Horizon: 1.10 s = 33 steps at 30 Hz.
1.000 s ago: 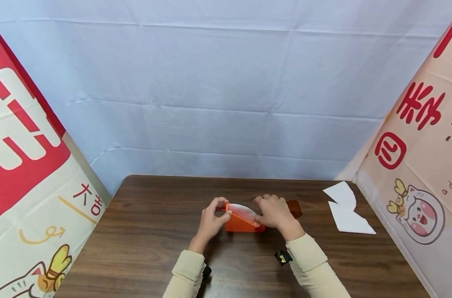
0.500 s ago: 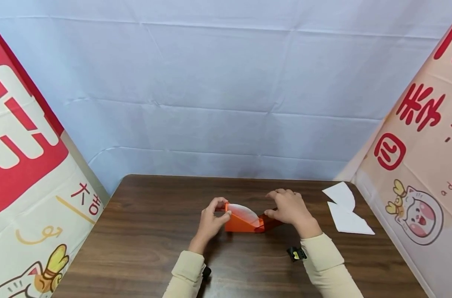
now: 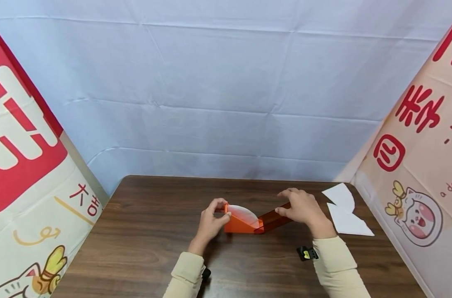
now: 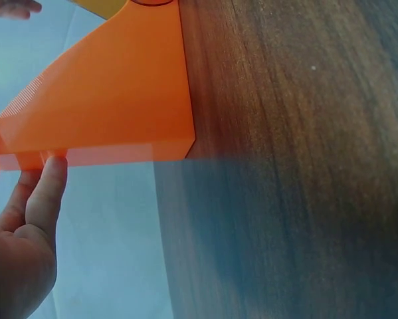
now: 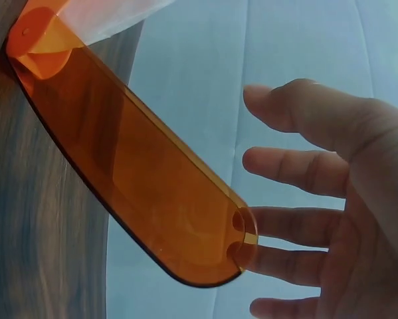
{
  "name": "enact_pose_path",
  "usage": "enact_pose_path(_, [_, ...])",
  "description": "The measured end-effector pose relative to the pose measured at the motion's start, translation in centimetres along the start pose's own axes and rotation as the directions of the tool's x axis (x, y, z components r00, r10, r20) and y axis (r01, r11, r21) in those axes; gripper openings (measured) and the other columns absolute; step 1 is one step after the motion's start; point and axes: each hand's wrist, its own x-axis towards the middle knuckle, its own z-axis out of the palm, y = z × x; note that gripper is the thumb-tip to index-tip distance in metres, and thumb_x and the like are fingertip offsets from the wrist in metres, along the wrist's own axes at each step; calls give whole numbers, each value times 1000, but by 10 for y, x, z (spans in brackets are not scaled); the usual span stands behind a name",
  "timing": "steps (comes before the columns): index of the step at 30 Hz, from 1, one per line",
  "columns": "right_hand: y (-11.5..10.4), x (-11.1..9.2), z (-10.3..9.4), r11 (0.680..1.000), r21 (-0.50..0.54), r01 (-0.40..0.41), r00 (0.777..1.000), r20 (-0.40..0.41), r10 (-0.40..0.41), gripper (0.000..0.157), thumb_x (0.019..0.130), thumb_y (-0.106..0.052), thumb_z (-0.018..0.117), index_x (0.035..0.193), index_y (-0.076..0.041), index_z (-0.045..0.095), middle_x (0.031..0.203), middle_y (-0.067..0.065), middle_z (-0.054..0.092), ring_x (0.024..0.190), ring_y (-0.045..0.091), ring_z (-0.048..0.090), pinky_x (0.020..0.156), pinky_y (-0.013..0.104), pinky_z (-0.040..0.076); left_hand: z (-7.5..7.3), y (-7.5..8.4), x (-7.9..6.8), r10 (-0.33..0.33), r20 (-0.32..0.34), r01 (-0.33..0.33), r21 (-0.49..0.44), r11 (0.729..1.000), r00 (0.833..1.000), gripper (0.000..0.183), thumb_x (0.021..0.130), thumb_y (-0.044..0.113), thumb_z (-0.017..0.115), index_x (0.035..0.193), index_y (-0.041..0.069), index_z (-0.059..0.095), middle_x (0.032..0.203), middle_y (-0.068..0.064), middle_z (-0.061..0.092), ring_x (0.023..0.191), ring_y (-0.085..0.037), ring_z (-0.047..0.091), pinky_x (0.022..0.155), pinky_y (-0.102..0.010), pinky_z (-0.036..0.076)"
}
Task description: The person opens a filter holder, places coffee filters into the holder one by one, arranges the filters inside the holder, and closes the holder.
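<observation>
An orange filter-paper holder [image 3: 238,225] stands on the table, with white round-edged filter papers [image 3: 245,212] upright inside. My left hand [image 3: 209,219] grips its tall left end, thumb on the near side and fingers around the end; in the left wrist view, the fingers of that hand [image 4: 36,219] press the holder's end wall [image 4: 99,154]. A see-through amber lid [image 3: 273,219] is hinged at the holder's low right end and swung out to the right. My right hand [image 3: 304,206] is at the lid's free end, fingers straight; in the right wrist view, two fingertips touch the lid [image 5: 159,193].
Two white fan-shaped filter papers [image 3: 346,211] lie at the table's right side. A wooden-patterned table [image 3: 151,231] carries everything, with a pale cloth [image 3: 211,82] hanging behind it and printed cloths [image 3: 415,186] at both sides.
My right hand has moved right, away from the holder. The amber lid has swung out with it, uncovering the right end. My left hand has stayed on the holder.
</observation>
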Motion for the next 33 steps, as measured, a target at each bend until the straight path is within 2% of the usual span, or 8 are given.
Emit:
enact_pose_path(9, [11,-5,-7,995,85,-44,999,12,44,47,79,-28,72,117,-3,62,116,20,57,104,39,53,79,56,43,1,1,-1,-8,3,8,-4,1000,1000,29,78,-6,68,105,-6,56,91,-21,61,85,-35,59,78,-55,46])
enact_pose_path(16, [17,-6,-7,992,117,-52,999,19,50,47,80,-28,71,118,-3,61,118,21,56,105,40,52,78,55,44,1,3,0,-14,-21,14,20,1000,1000,29,77,-6,69,104,-5,57,91,-20,62,85,-34,59,79,-50,48])
enact_pose_path(23, [22,-9,-12,981,186,-53,999,4,53,44,85,-30,67,118,0,60,119,23,55,109,42,49,83,56,41,8,-35,1,-37,-40,38,36,999,999,31,76,5,74,104,11,61,90,-3,64,84,-21,61,78,-40,50])
enact_pose_path(27, [27,-10,-14,980,193,-52,999,-5,54,44,87,-30,64,117,1,60,119,24,56,110,43,49,86,56,40,8,-35,1,-37,-44,40,52,998,998,30,76,6,72,103,14,61,89,1,63,83,-15,61,77,-35,51])
enact_pose_path(33, [33,-12,-17,974,222,-47,999,-2,49,41,89,-27,63,118,1,59,119,24,55,111,43,48,86,56,40,9,-34,0,-23,-72,28,72,997,997,29,75,7,73,101,13,61,87,1,63,82,-14,60,70,-32,53])
